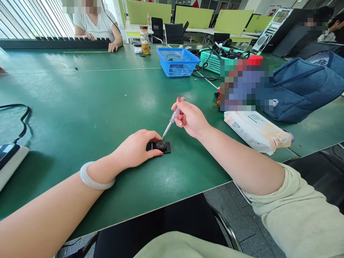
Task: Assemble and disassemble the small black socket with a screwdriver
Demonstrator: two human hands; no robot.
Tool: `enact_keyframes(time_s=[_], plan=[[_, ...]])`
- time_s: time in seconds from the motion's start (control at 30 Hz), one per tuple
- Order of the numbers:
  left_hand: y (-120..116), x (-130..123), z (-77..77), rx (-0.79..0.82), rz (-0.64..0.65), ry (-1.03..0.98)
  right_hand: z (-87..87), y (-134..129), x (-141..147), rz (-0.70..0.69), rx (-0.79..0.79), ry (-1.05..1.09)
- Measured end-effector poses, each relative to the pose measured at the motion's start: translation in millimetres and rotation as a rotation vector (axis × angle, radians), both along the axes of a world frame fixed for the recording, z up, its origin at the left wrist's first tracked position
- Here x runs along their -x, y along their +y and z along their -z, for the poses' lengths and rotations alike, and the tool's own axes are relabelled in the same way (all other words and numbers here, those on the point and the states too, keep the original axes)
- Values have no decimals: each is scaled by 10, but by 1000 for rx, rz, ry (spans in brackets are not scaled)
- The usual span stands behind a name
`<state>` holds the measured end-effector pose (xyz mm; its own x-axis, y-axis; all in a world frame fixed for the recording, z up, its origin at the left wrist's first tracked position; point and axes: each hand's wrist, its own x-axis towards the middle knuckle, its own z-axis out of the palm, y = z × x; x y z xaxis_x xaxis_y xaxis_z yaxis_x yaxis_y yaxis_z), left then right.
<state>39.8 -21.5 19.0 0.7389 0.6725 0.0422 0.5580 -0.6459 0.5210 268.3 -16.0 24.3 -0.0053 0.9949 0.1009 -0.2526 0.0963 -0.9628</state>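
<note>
Steadying a small black part [166, 149] flat on the green bench [113, 100], near its front edge, with the left hand [135, 147]: fingers pinched about it, thumb on the near side, forefinger on the far side. Grasping a clear-handled screwdriver [174, 116] in the right hand [192, 117], slanted tip-down at the part's round top; too small to tell whether touching. Probably light, stiff and easily skidded on such a smooth surface, perhaps brittle at thin edges. Best held by opposite sides, well clear of the tip.
</note>
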Motion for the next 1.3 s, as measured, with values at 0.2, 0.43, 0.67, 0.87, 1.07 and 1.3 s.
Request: enact_keyframes(time_s=[0.2, 0.43, 0.67, 0.87, 1.07, 1.3], plan=[[7, 7, 3, -14, 3, -2, -4, 0, 0, 76, -39, -26], [9, -1, 8, -11, 0, -1, -17, -11, 21, 85, -46, -33], [4, -7, -5, 4, -10, 9, 1, -15, 9, 108, -116, -79], [3, -14, -22, -3, -10, 8, 9, -38, 12, 132, -184, -116], [9, -10, -16, -14, -8, 14, 22, -36, -5, 134, -233, -103], [16, -7, -3, -22, 4, 3, -2, -65, 30, 157, -181, -137]])
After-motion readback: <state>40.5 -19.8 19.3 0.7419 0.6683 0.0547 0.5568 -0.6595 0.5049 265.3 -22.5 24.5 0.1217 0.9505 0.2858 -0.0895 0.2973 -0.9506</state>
